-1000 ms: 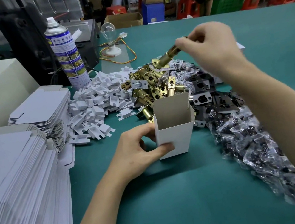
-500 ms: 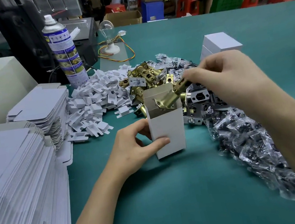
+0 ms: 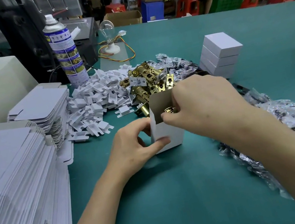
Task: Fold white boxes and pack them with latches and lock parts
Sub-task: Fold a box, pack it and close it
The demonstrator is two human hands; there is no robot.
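An upright white box (image 3: 168, 133) with its top open stands on the green table (image 3: 177, 195). My left hand (image 3: 133, 149) grips the box's left side. My right hand (image 3: 204, 105) is over the box mouth, fingers pinched on a brass latch (image 3: 169, 110) that sits mostly inside the box. Behind the box lies a pile of brass latches (image 3: 147, 82). Clear bags of dark lock parts (image 3: 293, 125) spread along the right. Three closed white boxes (image 3: 219, 55) are stacked at the back.
Flat box blanks (image 3: 11, 185) are stacked high at the left, with a second stack (image 3: 41, 107) behind. A heap of white card inserts (image 3: 94, 103) lies beside a spray can (image 3: 64, 49). A bulb on a base (image 3: 109, 37) and a black machine stand further back.
My right hand carried the brass latch down from above the pile into the open box. My left hand stayed on the box.
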